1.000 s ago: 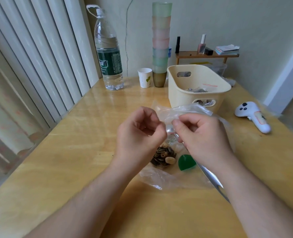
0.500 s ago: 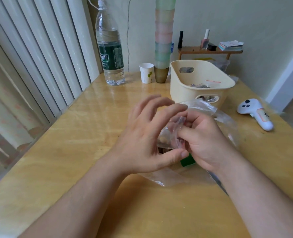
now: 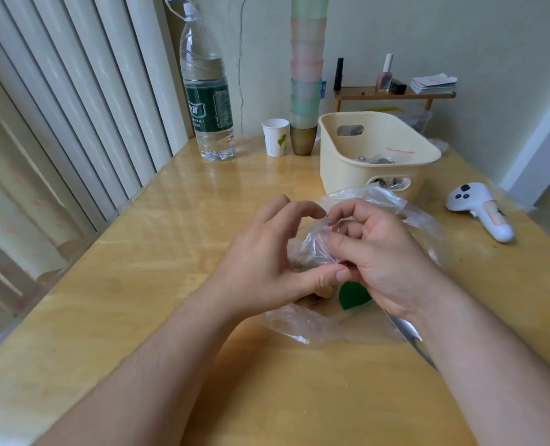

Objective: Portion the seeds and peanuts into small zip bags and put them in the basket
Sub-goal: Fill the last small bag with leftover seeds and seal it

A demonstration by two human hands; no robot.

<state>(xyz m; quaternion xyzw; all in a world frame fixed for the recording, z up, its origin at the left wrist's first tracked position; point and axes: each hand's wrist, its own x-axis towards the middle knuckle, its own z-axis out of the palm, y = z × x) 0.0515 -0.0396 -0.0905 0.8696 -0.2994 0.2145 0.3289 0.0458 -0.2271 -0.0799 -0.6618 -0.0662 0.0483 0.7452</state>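
Basically, both hands are working one small zip bag (image 3: 312, 249) just above the table (image 3: 138, 268). The right hand (image 3: 386, 262) has its thumb and forefinger clamped on the red zip strip at the bag's mouth. The left hand (image 3: 267, 268) pinches the same edge lower down with its thumb tip, touching the right thumb, while its other fingers arch loosely over the bag; whether they touch the film I cannot tell. Contents are mostly hidden behind the fingers, with some brown bits showing below the left thumb.

Under and around both hands lies a big clear plastic bag (image 3: 299, 326), with a green scoop (image 3: 352, 296) beneath the right fingers and a spoon handle (image 3: 405, 328) running back under the right wrist. The basket (image 3: 370, 162) sits beyond the fingertips, well apart, with some filled bags already inside.

Risks, as I judge them:
- The seal looks half pressed. If the strip isn't run shut end to end, seeds will spill on the lift to the basket.
- A seed caught in the track beside the thumbs would stop it closing.
- The loose film of the big bag lies right against the fingers and could get pinched into the zip or dragged along.
- Tilting the bag mouth-down while resealing dumps the contents.
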